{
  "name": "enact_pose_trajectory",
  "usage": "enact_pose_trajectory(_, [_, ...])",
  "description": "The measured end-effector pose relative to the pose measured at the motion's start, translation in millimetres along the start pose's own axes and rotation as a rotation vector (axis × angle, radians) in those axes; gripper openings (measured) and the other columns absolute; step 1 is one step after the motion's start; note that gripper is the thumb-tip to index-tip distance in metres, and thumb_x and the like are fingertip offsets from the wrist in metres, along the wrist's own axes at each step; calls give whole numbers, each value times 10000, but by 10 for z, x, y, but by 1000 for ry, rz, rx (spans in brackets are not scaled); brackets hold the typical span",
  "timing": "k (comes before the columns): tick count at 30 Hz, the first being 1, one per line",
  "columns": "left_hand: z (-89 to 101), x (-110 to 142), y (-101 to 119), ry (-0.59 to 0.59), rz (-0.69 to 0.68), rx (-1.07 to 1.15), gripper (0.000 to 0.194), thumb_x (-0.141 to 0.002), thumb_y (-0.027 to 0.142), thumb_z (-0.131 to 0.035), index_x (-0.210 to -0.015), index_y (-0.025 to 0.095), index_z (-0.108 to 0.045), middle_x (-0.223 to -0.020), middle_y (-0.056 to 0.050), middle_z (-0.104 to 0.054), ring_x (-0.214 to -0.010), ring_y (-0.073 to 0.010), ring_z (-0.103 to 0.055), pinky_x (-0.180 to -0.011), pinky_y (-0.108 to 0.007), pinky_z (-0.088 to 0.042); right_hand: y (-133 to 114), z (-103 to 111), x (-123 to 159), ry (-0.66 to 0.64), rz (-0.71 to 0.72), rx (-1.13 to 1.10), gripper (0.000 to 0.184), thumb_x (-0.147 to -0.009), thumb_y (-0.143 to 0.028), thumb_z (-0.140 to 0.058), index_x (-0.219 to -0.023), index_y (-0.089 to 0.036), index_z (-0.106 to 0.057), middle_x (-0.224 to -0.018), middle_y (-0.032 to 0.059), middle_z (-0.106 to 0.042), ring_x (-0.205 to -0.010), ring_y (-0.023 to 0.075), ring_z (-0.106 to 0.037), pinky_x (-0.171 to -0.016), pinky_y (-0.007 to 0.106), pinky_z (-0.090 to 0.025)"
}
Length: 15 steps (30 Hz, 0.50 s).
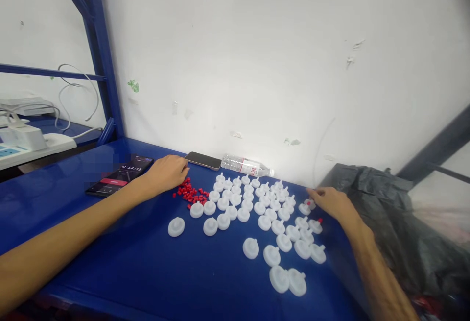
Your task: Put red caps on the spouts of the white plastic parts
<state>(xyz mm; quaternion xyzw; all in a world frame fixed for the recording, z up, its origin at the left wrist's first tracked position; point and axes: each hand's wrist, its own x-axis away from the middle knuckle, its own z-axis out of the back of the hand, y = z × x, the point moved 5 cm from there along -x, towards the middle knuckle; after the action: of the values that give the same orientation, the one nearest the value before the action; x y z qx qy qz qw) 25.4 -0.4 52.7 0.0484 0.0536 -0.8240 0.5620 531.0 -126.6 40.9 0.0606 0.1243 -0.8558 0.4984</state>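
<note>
Many white round plastic caps (pixel 257 208) with short stems lie spread over the blue table (pixel 147 262). A small heap of red plastic plugs (pixel 191 193) lies at their left. My left hand (pixel 167 173) rests palm down with curled fingers, its fingertips at the red heap's far edge. My right hand (pixel 330 202) lies at the right edge of the caps, fingers pinched at a white cap with a red plug (pixel 306 207). Two more caps near it show red tips.
A phone with a lit timer screen (pixel 119 176) lies left of my left hand. A second phone (pixel 203 160) and a lying water bottle (pixel 246 166) sit against the white wall. A dark plastic bag (pixel 389 213) fills the right. A blue rack post (pixel 103 56) stands left.
</note>
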Motion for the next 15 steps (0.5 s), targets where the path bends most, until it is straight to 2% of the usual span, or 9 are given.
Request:
enact_pose_trajectory(3, [13, 37, -21, -41, 55, -2, 344, -1051, 445, -762, -1303, 217, -713, -1324, -84, -765, -1113, -275, -771, -960, -515, -677, -134, 121, 91, -25, -25, 69, 293, -1069, -493, -715, -1225, -246, -738, -1272, 67, -774, -1073, 233, -758, -952, 462, -662])
enact_pose_trajectory(8, [22, 101, 4, -81, 76, 7, 381, -1046, 446, -767, -1346, 222, -695, -1379, -95, -744, -1157, -292, -759, -979, -533, -672, -409, 324, 245, 62, -7, 137, 307, -1060, -480, -732, -1233, -226, -733, -1271, 71, -772, -1098, 244, -757, -971, 485, -657])
enact_pose_trajectory(15, [-12, 94, 24, -86, 67, 47, 394, -1044, 441, -770, -1364, 226, -687, -1403, -98, -732, -1173, -296, -754, -984, -537, -671, -650, 370, 341, 82, 75, 144, 306, -1057, -472, -739, -1221, -213, -735, -1235, 62, -781, -1075, 242, -766, -966, 489, -661])
